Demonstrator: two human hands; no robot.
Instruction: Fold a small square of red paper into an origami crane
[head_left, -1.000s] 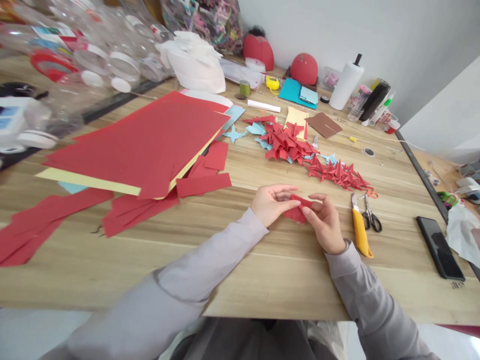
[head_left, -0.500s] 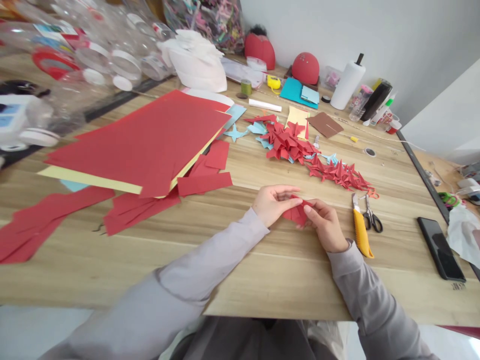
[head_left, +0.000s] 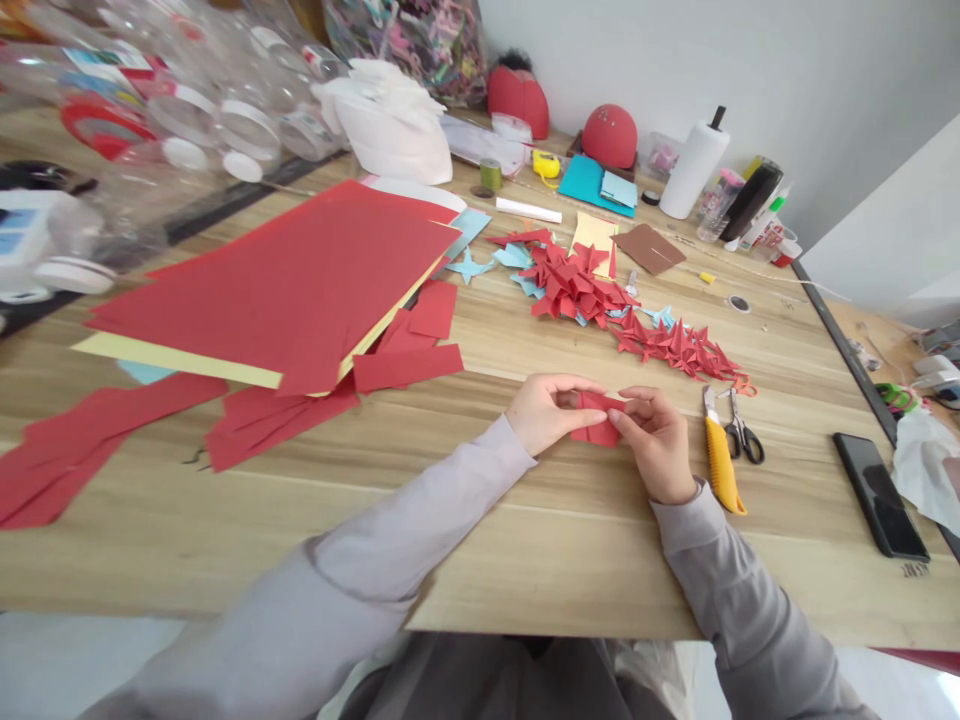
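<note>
A small creased piece of red paper [head_left: 594, 432] is held between my two hands, just above the wooden table. My left hand [head_left: 546, 412] pinches its left side with thumb and fingers. On its right edge, my right hand [head_left: 660, 440] has thumb and fingertips closed. Beyond my hands lies a heap of folded red paper stars [head_left: 574, 285], with a row of more red stars [head_left: 679, 345] to its right. A yellow-handled utility knife [head_left: 721, 460] and black scissors [head_left: 744, 437] rest right of my right hand.
Large red sheets [head_left: 300, 280] and cut red strips [head_left: 281, 420] cover the left of the table. A black phone [head_left: 879, 495] lies at the right edge. Clear plastic bottles [head_left: 187, 110] crowd the back left; a white roll [head_left: 694, 170] stands at the back right.
The red paper has turned from a tilted position to a flatter, more level one between my hands. Both hands still grip it, with fingers slightly shifted.
</note>
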